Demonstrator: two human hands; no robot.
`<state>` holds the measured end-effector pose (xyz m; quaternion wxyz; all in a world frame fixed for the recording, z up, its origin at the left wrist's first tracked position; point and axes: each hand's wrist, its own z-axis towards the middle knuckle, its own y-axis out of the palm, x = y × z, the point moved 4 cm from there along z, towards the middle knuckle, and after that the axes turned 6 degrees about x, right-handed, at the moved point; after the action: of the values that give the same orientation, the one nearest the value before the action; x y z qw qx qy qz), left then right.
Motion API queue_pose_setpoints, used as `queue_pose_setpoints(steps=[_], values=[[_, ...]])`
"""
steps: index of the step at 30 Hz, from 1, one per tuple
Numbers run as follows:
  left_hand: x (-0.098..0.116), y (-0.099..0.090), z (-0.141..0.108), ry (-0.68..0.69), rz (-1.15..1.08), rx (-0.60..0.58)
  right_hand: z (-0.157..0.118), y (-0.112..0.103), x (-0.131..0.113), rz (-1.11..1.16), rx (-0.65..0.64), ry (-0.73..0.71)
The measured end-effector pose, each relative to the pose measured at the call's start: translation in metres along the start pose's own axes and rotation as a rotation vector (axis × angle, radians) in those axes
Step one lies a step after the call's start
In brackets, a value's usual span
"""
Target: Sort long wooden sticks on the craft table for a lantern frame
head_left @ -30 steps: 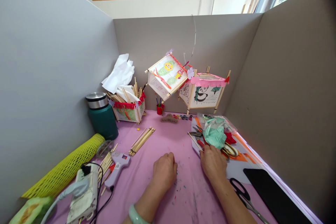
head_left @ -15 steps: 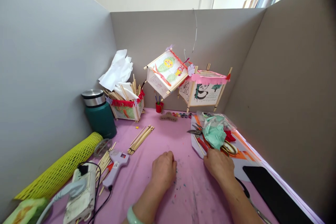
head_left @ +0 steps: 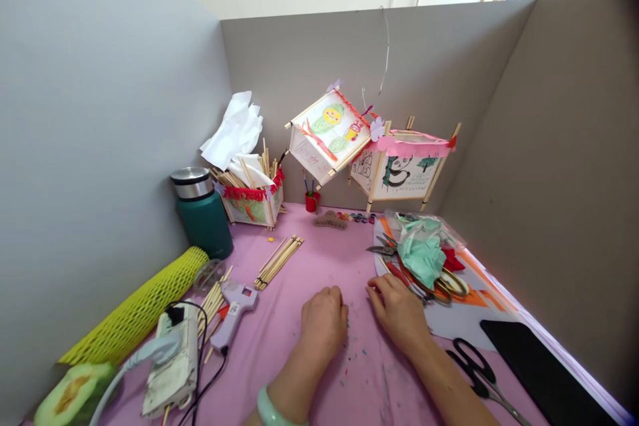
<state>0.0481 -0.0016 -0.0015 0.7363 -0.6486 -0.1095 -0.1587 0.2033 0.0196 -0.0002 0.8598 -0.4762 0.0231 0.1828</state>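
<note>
The red-handled pliers (head_left: 397,272) lie just beyond the loosely parted, seemingly bare right hand (head_left: 398,309); whether the curled left hand (head_left: 324,319) holds anything, I cannot tell.

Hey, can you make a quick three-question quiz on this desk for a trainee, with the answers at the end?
1. True or false: the left hand is nearer the glue gun than the right hand is.
2. What is drawn on the front panel of the pink-trimmed lantern?
A. a ship
B. a panda
C. a fish
3. Fill in the color: the green bottle has a ____ lid.

Key:
1. True
2. B
3. silver
</note>
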Motion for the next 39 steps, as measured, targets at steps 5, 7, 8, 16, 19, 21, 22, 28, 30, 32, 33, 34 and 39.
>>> queue_pose_setpoints(steps=[5,7,8,16,19,21,22,28,30,32,33,34,39], values=[[0.002,-0.003,0.0,-0.013,0.007,0.003,-0.003,0.001,-0.001,0.096,0.028,-0.043],[0.003,-0.004,-0.001,-0.028,0.014,-0.009,-0.004,0.001,0.0,0.126,0.025,-0.061],[0.004,-0.004,-0.001,-0.031,0.014,-0.017,-0.005,0.001,0.0,0.142,0.021,-0.071],[0.004,0.004,-0.001,-0.04,0.009,-0.054,-0.008,0.01,0.005,0.25,-0.009,-0.074],[0.004,0.005,-0.001,-0.042,-0.012,-0.055,-0.009,0.013,0.005,0.276,-0.034,-0.077],[0.004,0.004,-0.001,-0.038,-0.029,-0.054,-0.01,0.015,0.005,0.288,-0.04,-0.078],[0.004,0.003,-0.001,-0.04,-0.036,-0.057,-0.01,0.015,0.005,0.294,-0.039,-0.075],[0.005,0.0,0.0,-0.043,-0.058,-0.073,-0.01,0.017,0.007,0.369,-0.065,-0.035],[0.005,-0.001,0.0,-0.042,-0.062,-0.071,-0.011,0.017,0.008,0.399,-0.062,-0.011],[0.004,-0.001,0.0,-0.046,-0.068,-0.071,-0.011,0.017,0.005,0.429,-0.047,0.023],[0.004,-0.001,0.001,-0.048,-0.071,-0.076,-0.01,0.016,0.002,0.448,-0.04,0.034],[0.004,0.0,0.002,-0.049,-0.069,-0.082,-0.008,0.014,-0.004,0.471,-0.04,0.032],[0.009,0.006,0.014,-0.012,-0.027,-0.141,0.038,-0.008,-0.075,0.565,-0.138,-0.184]])
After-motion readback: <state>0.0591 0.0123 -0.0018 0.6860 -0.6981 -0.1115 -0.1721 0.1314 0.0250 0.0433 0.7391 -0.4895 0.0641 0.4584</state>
